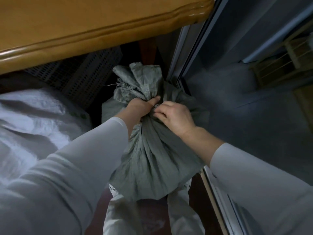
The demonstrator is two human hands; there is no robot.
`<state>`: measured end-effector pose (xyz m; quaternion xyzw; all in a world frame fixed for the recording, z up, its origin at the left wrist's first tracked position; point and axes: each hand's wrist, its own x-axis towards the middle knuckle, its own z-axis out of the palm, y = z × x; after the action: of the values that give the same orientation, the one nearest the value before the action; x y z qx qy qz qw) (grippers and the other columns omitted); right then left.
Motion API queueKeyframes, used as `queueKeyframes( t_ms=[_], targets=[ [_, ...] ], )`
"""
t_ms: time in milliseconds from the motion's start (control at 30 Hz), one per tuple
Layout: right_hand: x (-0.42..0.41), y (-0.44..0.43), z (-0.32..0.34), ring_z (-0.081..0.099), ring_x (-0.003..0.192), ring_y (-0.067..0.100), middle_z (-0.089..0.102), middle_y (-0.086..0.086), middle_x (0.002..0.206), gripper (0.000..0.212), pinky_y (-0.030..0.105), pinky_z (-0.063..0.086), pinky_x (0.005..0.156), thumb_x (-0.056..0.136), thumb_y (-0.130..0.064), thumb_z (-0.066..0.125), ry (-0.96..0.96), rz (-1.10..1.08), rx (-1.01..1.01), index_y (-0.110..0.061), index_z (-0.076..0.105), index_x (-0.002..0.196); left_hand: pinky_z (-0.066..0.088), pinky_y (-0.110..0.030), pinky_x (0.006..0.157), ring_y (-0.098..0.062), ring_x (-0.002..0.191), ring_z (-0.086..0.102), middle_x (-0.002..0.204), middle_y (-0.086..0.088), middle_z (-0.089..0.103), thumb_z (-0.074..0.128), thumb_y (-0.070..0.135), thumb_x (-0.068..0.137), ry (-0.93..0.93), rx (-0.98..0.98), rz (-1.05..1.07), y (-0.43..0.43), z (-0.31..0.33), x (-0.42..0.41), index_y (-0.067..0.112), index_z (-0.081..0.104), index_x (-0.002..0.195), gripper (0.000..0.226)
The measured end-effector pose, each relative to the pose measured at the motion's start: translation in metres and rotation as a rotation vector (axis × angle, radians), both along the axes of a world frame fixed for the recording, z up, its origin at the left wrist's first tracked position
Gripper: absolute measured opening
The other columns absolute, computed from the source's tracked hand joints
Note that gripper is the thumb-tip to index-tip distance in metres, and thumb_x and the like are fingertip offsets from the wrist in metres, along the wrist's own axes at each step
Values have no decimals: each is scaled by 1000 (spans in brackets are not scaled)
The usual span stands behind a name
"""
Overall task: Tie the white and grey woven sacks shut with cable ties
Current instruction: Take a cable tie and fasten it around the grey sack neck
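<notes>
Where fabric bunches, grey sack neck [149,121]: axis upright, between hands
Left hand [144,107]: grasping neck
Right hand [176,117]: pinching folds

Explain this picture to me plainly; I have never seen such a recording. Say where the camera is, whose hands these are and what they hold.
No machine here: a person wears one camera on the head, looking down at their own hands. The left hand grips the gathered neck of a grey sack; the right hand pinches that same neck beside it. A white sack lies to the left, and a dark perforated crate sits behind, under a wooden table edge.
</notes>
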<state>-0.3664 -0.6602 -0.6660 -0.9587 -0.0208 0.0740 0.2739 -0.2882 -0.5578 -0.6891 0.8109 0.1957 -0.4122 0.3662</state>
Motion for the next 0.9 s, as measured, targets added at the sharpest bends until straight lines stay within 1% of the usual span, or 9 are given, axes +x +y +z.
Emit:
queueKeyframes(
  t_ms=[100,200,333,433,533,600,667,767,900],
  targets=[
    [5,-12,-2,66,92,30,69,15,99,24,32,52,81,83,-20,63,125,121,13,-7,73,99,48,-28,59,-25,76,59,104,-16,64,60,65,74,23,16,-78,1,-3,3,2,56,119,78],
    [11,-18,-1,58,107,27,64,10,115,25,29,44,90,89,-20,59,160,185,-6,-10,69,111,45,-29,62,-31,89,64,109,-19,64,57,63,78,21,30,-119,1,-5,2,-1,55,120,77],
    [22,-13,-4,56,99,32,56,14,110,23,44,46,81,94,-23,51,124,338,-121,-5,61,103,45,-38,54,-33,90,62,105,-25,59,49,33,94,33,19,-218,-2,-2,1,-3,55,116,42],
    [24,-13,-5,49,100,31,44,14,119,20,38,42,74,97,-22,41,92,472,-249,-7,47,108,36,-29,47,-27,79,56,97,-19,56,49,15,91,54,28,-249,1,-4,3,5,56,84,15],
    [22,-14,-5,50,101,32,45,15,123,25,37,39,75,99,-18,32,56,566,-282,-7,47,115,35,-24,46,-27,70,56,89,-17,62,54,35,91,111,14,-245,2,-4,6,8,55,79,29],
    [21,-15,-10,51,102,33,48,17,123,28,40,43,81,100,-19,29,-17,664,-327,-6,47,118,30,-22,45,-20,52,44,66,-10,54,54,59,84,164,-28,-192,4,-5,8,11,52,75,49],
    [21,-14,-12,54,104,31,56,13,117,29,39,44,85,100,-22,31,48,666,-310,-9,49,119,27,-21,44,-17,49,39,62,-6,47,51,69,78,248,-81,-186,7,-7,12,13,52,77,56],
    [26,-15,-5,63,89,22,66,5,105,28,27,52,69,91,-17,42,86,641,-221,-11,64,107,28,-23,50,-16,58,44,67,-2,51,46,65,84,347,-225,-136,14,-6,15,19,54,78,47],
    [34,-20,-6,51,113,31,52,14,127,33,39,44,89,98,-16,35,91,695,-293,-7,50,125,31,-25,55,-17,57,42,62,-3,47,42,45,85,429,-439,27,25,-1,17,18,51,73,31]
  ],
)
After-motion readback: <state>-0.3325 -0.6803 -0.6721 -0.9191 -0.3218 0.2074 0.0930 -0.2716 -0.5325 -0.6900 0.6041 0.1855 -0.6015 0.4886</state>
